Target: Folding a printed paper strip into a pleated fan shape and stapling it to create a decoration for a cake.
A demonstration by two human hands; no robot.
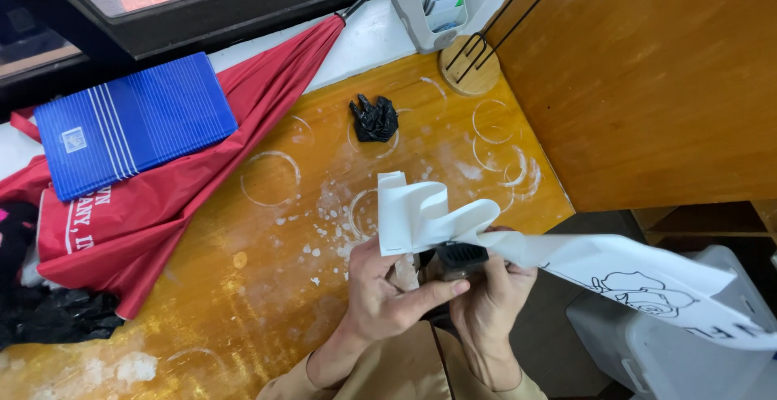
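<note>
White bag with a black line drawing, seemingly a rose. Small black ribbed piece beneath it. Orange-brown wooden table marked with white rings and flecks. Red umbrella with white lettering. Blue folder with thin white stripes. Crumpled black plastic. Tan sleeves.

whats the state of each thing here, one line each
white bag: held up in both hands, crumpled at its left end
black clip: pinched between the hands, against the bag
left hand: gripping bag and clip
right hand: gripping bag and clip
umbrella: folded shut, lying on the table
blue folder: closed, resting on the umbrella
black wad: crumpled, loose on the table
table: marked with white rings and splotches
</note>
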